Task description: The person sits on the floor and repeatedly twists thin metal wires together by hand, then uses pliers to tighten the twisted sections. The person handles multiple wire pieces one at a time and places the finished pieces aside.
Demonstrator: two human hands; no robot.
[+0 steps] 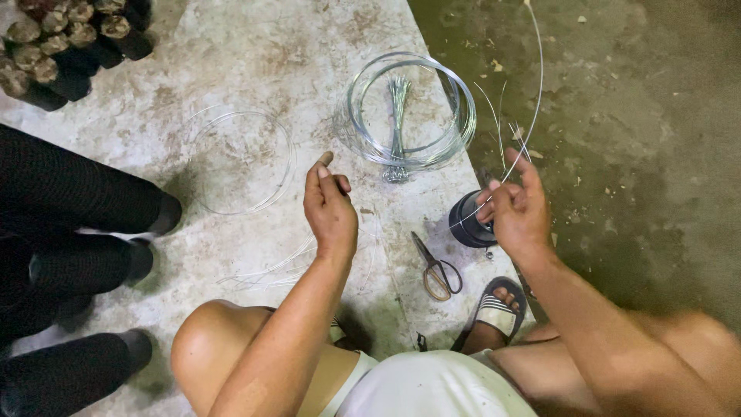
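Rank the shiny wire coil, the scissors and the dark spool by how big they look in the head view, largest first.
1. The shiny wire coil, clearly widest.
2 and 3. The scissors and the dark spool look alike; the right hand hides part of the spool, so no order between them.

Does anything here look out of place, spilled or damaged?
Nothing is spilled or broken. Loose strands of thin wire lie scattered on the mat below the left hand, apart from the neat wire coil. The scissors lie open near the sandalled foot.
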